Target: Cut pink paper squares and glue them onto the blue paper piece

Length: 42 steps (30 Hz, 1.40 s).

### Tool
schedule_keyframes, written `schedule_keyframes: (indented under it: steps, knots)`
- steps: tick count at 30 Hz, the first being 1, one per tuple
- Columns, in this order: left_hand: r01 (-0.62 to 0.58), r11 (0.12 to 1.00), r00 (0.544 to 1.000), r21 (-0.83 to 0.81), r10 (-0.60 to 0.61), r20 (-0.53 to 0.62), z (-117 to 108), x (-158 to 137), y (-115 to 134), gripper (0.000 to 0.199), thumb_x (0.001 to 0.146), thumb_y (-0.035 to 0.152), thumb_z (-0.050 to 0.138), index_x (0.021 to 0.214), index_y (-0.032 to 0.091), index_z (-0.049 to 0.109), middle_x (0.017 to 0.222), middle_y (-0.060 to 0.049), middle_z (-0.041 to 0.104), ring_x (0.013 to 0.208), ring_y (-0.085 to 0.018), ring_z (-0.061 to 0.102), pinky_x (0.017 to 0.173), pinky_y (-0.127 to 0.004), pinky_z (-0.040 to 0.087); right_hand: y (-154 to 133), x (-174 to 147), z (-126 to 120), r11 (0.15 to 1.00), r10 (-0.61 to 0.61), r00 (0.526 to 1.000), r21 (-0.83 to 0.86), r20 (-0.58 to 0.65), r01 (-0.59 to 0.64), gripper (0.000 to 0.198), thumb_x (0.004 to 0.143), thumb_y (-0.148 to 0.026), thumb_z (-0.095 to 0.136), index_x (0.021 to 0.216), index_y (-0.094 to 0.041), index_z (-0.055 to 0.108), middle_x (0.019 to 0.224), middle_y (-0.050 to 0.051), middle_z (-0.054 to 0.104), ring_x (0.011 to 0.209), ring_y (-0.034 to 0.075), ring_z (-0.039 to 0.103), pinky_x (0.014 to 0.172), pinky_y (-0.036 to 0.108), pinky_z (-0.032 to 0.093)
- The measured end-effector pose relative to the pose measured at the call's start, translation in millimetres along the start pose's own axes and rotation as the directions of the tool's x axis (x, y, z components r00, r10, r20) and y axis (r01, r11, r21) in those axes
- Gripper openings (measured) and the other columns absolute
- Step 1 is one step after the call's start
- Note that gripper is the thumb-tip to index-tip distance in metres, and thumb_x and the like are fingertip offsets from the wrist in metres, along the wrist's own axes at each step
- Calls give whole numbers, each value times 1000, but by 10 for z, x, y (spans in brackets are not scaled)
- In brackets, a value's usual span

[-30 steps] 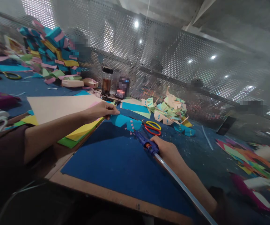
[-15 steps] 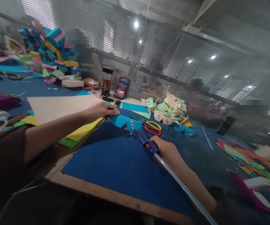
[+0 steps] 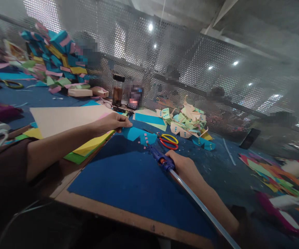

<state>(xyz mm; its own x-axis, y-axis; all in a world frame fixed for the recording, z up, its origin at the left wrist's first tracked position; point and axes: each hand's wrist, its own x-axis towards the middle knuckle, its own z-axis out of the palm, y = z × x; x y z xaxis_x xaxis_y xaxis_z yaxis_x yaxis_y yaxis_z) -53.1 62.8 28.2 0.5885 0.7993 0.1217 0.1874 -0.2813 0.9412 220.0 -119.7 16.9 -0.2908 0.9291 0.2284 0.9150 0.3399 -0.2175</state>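
Note:
My left hand pinches the left end of a blue paper cutout just above the table. Small pink squares show on and beside the cutout's right part. My right hand is closed around a dark blue hot glue gun. A long clear glue stick runs out of its back toward me. The gun's nozzle points at the pink squares; whether it touches the paper I cannot tell. Scissors with red and yellow handles lie just past the gun.
Dotted paper cutouts are heaped at the back. Left are stacked paper sheets, a lidded jar and a pile of folded colored paper. Colored strips lie right. A mesh partition stands behind the table.

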Motion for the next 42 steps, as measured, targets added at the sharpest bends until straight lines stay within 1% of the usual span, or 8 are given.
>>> schedule_keyframes:
  steps: [6,13,22,27,33,37,40,42]
  knots:
    - [5,1000,1000,2,-5,-4,-1,2,0,23,77,38,72,68,17,68,62,1,54,55,-9,46,50,-21,37,10,-6,11,1000,-13,1000,-1,-27,13,12,88,-26,55,100,-22,55,80,2,68,70,20,64,59,24,35]
    - [-2,1000,1000,11,2,5,-9,13,-25,25,76,40,73,67,18,67,63,1,54,58,-10,47,51,-21,38,20,4,26,1000,-1,1000,10,-9,2,11,90,-29,55,99,-23,54,79,1,66,67,19,63,59,23,34]
    - [-3,1000,1000,8,3,9,-8,12,-16,24,74,39,74,66,18,66,63,1,53,59,-10,47,51,-22,38,8,-5,13,1000,-6,1000,3,-8,6,12,89,-27,55,100,-22,53,80,1,66,67,19,63,58,24,33]
    - [1,1000,1000,9,-1,5,-8,25,-32,26,77,40,72,67,17,66,63,2,52,57,-9,46,51,-21,37,5,4,17,1000,-7,1000,4,-13,7,9,90,-27,53,98,-22,53,80,1,66,69,19,63,59,23,33]
    - [7,1000,1000,19,-7,0,-5,21,-21,28,77,40,72,66,16,64,62,2,50,56,-9,45,51,-21,37,13,2,17,1000,5,1000,5,-6,-5,13,89,-28,56,100,-23,53,80,1,66,69,20,64,58,23,34]
    - [14,1000,1000,12,-13,-14,-7,23,-23,29,76,41,73,67,16,64,62,2,50,57,-9,45,51,-21,37,41,-16,12,999,12,999,47,-33,-10,18,85,-25,57,103,-24,53,84,1,68,73,21,65,61,23,37]
    - [18,1000,999,20,-17,-30,3,12,-1,30,76,42,73,67,15,63,61,3,49,56,-9,45,50,-21,36,63,-16,32,997,21,996,80,-83,-15,20,83,-25,58,102,-25,54,80,0,67,68,19,64,59,22,38]
    - [16,1000,999,25,-15,-35,10,2,19,31,76,43,72,67,15,62,61,3,48,56,-9,45,51,-22,36,67,-5,55,995,39,988,91,-147,-26,17,83,-27,58,99,-24,55,75,-1,66,62,18,63,57,22,38]
